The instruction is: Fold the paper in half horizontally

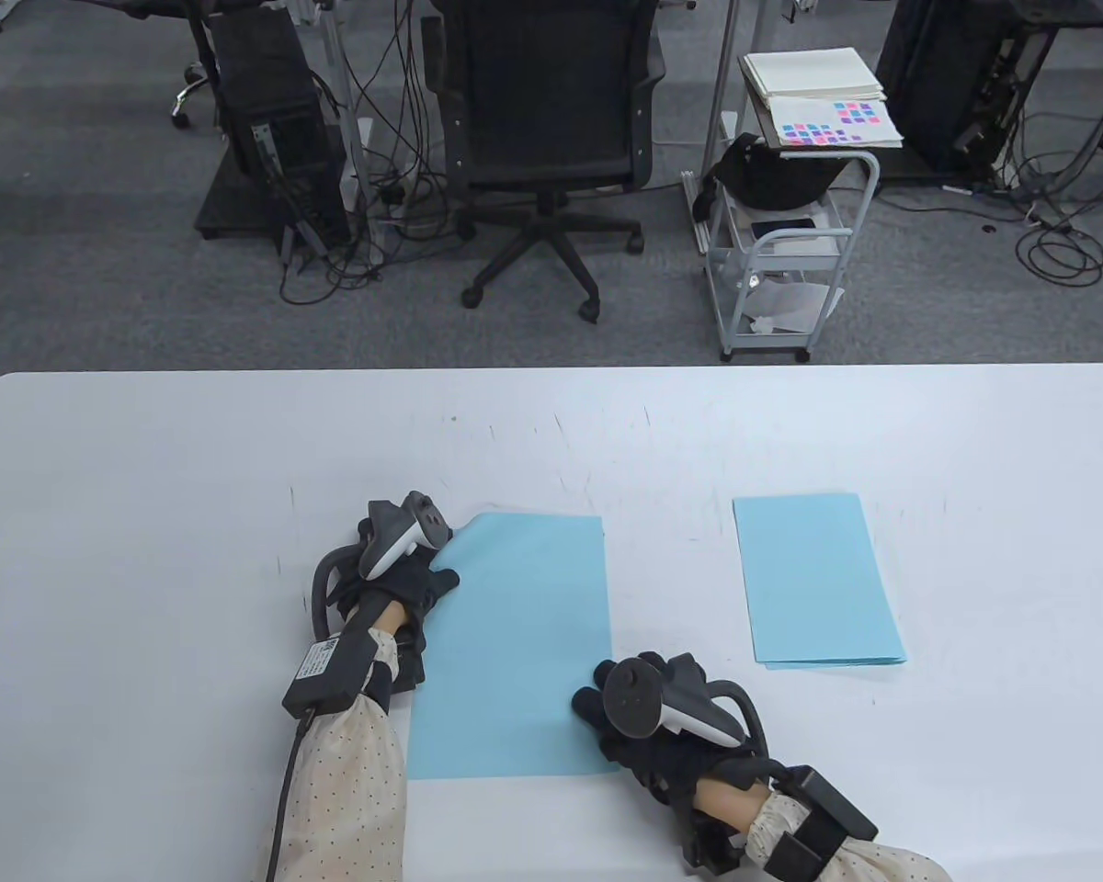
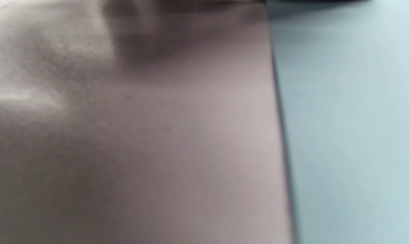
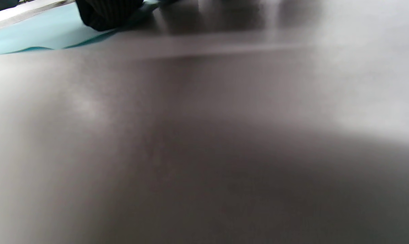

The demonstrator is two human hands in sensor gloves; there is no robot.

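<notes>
Behind the white worktop point(image 1: 147, 441), a black office chair point(image 1: 542, 138) and a small cart point(image 1: 790, 239) with papers on top are standing on grey carpet.

Going left to right across the worktop: the left hand point(image 1: 395, 570) is lying at the left edge of the blue sheet point(image 1: 524, 643), near its far left corner, and that corner is curving up off the surface beside the fingers. Whether those fingers are pinching the raised corner or only lying flat against it cannot be told, since the tracker is hiding them, and the left wrist view is showing only the sheet's straight edge against the worktop. The sheet is lying between the two hands, its long axis running away from the person, its short edges near and far. The right hand point(image 1: 653, 726) is sitting on the sheet's near right corner, fingers seemingly laid flat on the paper; its grip cannot be told for certain either. Further right, well apart from both hands, a stack point(image 1: 813, 579) of similar blue sheets is lying untouched.

A fold in half across the long axis would likely mean bringing one short edge over to meet the other. The left hand is nearer the far edge, the right nearer the near edge, so each is placed at a diagonally opposite corner.
</notes>
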